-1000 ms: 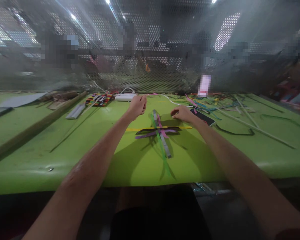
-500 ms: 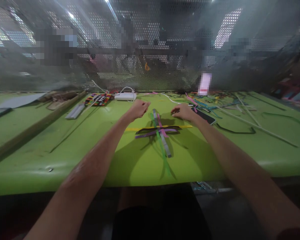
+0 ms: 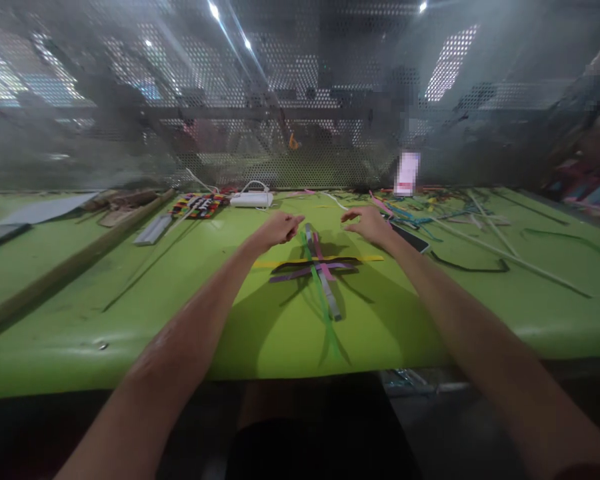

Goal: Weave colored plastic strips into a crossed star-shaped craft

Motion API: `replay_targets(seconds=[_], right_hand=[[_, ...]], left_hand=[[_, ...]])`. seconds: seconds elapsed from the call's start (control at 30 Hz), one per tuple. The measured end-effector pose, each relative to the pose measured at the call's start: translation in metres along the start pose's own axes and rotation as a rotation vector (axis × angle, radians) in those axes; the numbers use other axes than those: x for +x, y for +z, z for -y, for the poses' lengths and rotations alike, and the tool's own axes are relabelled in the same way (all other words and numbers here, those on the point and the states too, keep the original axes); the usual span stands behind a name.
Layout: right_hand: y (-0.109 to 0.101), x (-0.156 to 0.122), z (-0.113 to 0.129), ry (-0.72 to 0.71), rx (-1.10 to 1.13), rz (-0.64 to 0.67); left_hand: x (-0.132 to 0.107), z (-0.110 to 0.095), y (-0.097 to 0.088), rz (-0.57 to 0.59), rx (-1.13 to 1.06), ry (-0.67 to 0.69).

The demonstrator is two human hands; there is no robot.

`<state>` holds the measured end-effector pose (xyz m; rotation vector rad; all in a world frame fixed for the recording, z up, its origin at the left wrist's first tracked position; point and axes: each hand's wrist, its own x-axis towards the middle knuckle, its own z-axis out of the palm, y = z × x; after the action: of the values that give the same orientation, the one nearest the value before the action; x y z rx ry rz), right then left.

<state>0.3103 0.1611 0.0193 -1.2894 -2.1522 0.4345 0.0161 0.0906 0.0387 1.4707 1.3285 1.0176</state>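
Note:
Several flat strips lie woven across one another mid-table: a green strip and a grey strip run lengthwise beside a short pink strip. Crosswise go a yellow strip, a black strip and a purple strip. My left hand hovers beyond their far left side, index finger pointing right and the other fingers curled in, with nothing visible in it. Beyond their far right side is my right hand, fingers bent and thumb apart, holding nothing. Neither hand touches the strips.
A black phone lies right of my right hand. Behind it are tangled coloured strips. Leftward are a white power strip, a colourful woven piece, a grey block and a long wooden bar. Perforated metal closes off the back.
My left index finger now points out farther to the right. The right hand stays nearly as it was. The whole view has shifted slightly; the woven strips keep their arrangement.

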Motion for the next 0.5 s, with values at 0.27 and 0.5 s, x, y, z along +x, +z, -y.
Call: replay_targets(seconds=[0.27, 0.5], right_hand=[[0.0107, -0.0004, -0.0028, 0.046, 0.009, 0.118], [0.0107, -0.0006, -0.0012, 0.04, -0.01, 0.123]], left_hand=[[0.0037, -0.0084, -0.0072, -0.108, -0.093, -0.035], [0.0055, -0.0102, -0.0048, -0.194, -0.131, -0.009]])
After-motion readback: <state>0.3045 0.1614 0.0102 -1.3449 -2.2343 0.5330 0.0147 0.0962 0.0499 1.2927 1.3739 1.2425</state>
